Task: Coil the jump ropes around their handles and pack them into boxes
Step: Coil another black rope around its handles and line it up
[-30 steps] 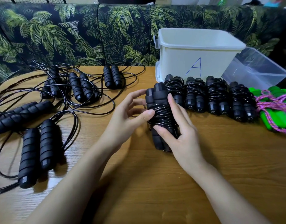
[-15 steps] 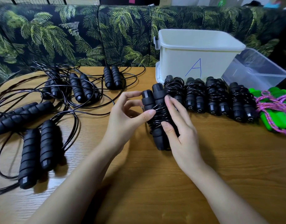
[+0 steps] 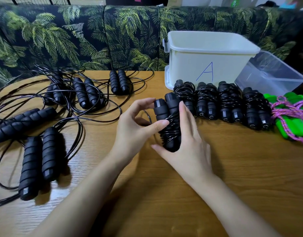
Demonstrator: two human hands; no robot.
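One black jump rope, cord coiled round its paired handles, is mid-bench, held by both hands. Left hand pinches top and coil, right hand wraps its right side, thumb beneath. Four coiled ropes lie just right, white box behind them, loose ropes left.

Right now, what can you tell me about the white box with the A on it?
The white plastic box is deep, rectangular and open-topped, with a rim and a clip on its left end. A blue hand-drawn letter A marks its front wall. It stands upright at the wooden table's far edge. Coiled black jump ropes lie just in front; its floor is hidden.
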